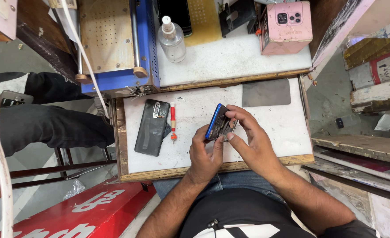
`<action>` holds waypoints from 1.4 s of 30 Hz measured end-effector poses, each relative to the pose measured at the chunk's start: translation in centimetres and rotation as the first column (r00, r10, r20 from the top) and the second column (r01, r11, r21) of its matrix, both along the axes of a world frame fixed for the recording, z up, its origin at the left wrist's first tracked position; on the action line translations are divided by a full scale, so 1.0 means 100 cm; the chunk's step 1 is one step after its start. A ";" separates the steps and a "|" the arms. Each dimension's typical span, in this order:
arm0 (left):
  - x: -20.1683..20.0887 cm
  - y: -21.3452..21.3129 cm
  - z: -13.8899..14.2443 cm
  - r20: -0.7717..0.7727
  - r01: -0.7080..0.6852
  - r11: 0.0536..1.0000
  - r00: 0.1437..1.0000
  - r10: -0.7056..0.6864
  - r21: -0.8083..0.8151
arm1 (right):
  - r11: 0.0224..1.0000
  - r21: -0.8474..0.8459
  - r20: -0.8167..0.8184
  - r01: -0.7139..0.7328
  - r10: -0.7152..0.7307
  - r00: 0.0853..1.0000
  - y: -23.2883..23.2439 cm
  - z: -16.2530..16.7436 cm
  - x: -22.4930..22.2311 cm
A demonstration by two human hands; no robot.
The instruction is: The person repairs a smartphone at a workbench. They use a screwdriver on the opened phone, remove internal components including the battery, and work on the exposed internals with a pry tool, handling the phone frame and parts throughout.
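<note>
Gripping a blue-edged phone, left hand and right hand curl inward.

A slim blue-edged smartphone body with its back removed stands tilted on its long edge above the white work surface, its open dark inside facing right. The bright blue frame runs along its left side. It sits near the front middle of the tray, clear of the surface.

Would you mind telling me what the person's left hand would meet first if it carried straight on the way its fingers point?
The left hand points up the board and already grips the blue-edged phone, so it meets that first; depth beyond is unclear.
</note>
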State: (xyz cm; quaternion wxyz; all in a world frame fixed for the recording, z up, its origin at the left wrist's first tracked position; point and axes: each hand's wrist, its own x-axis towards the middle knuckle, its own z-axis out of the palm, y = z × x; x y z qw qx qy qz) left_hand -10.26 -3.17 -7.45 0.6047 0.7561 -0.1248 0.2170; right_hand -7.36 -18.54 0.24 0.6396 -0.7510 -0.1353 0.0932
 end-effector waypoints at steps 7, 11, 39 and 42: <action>-0.003 0.004 -0.001 -0.002 -0.015 0.998 1.000 0.015 0.067 | 0.997 0.018 0.061 0.076 -0.077 0.995 0.005 -0.006 -0.006; 0.005 0.015 0.003 -0.207 0.030 1.000 0.978 -0.030 -0.001 | 0.993 -0.030 0.091 0.115 -0.112 0.989 0.002 -0.016 0.011; 0.061 0.124 0.053 -0.025 -0.512 0.837 0.850 0.526 0.194 | 0.934 0.357 -0.227 0.033 0.053 0.972 0.003 -0.036 0.059; 0.052 0.091 0.051 -0.128 -0.376 0.898 0.903 0.411 0.227 | 0.937 0.344 -0.269 0.056 0.042 0.962 0.003 -0.039 0.059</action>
